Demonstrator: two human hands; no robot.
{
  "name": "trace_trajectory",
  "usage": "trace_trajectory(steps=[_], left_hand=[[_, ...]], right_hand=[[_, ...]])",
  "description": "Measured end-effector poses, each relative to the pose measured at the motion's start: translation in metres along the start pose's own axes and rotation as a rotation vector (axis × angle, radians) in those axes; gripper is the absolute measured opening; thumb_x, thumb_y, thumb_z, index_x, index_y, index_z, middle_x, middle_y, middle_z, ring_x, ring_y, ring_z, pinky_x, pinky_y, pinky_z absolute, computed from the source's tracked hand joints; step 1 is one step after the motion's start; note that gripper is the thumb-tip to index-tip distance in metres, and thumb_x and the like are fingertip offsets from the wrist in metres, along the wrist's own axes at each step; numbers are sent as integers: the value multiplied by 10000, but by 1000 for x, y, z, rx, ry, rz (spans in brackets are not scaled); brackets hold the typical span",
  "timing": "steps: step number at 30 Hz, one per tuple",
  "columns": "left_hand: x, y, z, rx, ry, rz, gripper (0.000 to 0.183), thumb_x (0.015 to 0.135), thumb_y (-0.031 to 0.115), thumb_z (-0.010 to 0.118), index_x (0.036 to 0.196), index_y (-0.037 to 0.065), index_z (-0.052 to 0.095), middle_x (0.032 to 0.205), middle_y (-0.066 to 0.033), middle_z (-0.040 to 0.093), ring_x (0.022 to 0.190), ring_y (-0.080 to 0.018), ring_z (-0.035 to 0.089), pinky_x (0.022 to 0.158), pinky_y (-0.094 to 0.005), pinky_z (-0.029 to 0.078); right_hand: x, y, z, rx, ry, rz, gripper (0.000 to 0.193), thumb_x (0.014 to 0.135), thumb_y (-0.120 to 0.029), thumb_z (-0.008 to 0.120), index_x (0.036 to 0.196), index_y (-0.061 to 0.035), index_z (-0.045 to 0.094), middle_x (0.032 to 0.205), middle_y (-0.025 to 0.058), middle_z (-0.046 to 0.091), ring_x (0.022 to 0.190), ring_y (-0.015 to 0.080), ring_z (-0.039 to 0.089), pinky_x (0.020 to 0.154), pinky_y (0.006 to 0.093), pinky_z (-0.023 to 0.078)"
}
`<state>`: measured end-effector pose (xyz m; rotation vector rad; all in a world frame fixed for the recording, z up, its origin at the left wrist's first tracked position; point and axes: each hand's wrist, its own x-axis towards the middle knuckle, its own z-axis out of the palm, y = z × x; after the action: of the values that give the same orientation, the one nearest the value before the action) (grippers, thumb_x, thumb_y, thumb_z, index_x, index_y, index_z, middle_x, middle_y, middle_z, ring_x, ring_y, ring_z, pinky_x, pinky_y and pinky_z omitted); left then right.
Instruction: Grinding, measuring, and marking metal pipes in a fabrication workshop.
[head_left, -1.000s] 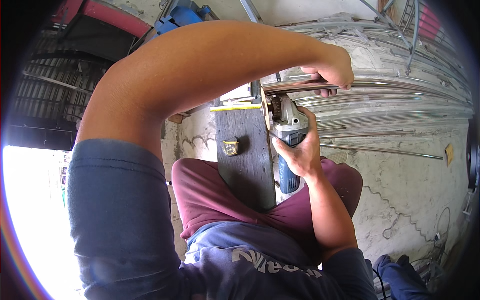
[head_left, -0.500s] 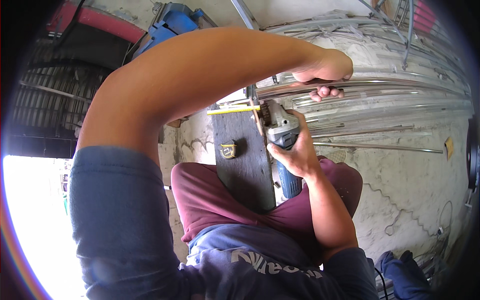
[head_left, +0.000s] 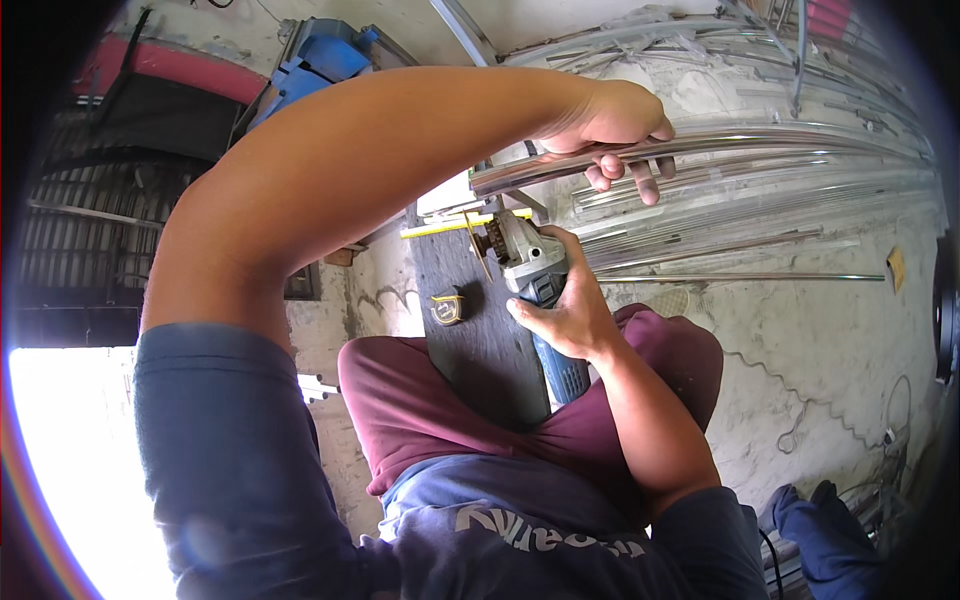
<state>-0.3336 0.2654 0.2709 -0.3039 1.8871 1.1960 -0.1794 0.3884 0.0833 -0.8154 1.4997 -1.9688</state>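
Note:
My left arm crosses in front of me, and my left hand (head_left: 620, 120) is wrapped around a shiny metal tube (head_left: 520, 174), some fingers showing below it. The tube's cut end points left, above the far end of a dark board (head_left: 480, 350). In my right hand (head_left: 575, 315) is a blue and grey angle grinder (head_left: 563, 372), its thin disc (head_left: 479, 247) upright over the board, just below the tube's end and apart from it. A tape measure (head_left: 448, 306) lies on the board, nearer me than a yellow strip (head_left: 425, 230) across it.
Long metal tubes (head_left: 740, 278) lie across the floor to the right. A blue machine (head_left: 325, 60) stands at the far left, partly behind my arm. A wavy cable (head_left: 800, 405) runs over the floor at right. Somebody's blue-trousered leg (head_left: 825, 540) shows at lower right.
The grinder has shifted left over the board. The tube has slid left too, so its end now shows. My left fingers are spread more loosely beneath it. The view has shifted slightly.

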Motion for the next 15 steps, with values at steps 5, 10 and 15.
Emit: trace_trajectory(steps=[5, 10, 15], left_hand=[[8, -8, -1, 30, 29, 14, 478, 1247, 383, 418, 1307, -1, 697, 1084, -184, 815, 547, -122, 441, 593, -340, 500], [8, -11, 1, 51, 94, 17, 456, 1238, 381, 468, 1287, -8, 702, 1082, -176, 820, 579, -136, 464, 610, -350, 514], [6, -9, 7, 91, 117, 19, 468, 1250, 397, 465, 1287, 0, 711, 1106, -148, 841, 600, -147, 500, 617, -365, 519]], right_hand=[[3, -7, 1, 66, 67, -6, 941, 887, -85, 922, 1650, -12, 376, 1370, 137, 650, 1253, 211, 633, 1129, 398, 525], [5, -9, 3, 45, 90, -89, 912, 895, -64, 910, 1635, 0, 382, 1361, 135, 657, 1215, 202, 650, 1103, 384, 539], [6, -12, 2, 55, 97, -60, 893, 903, -57, 896, 1630, -6, 380, 1338, 137, 666, 1181, 202, 656, 1067, 388, 557]])
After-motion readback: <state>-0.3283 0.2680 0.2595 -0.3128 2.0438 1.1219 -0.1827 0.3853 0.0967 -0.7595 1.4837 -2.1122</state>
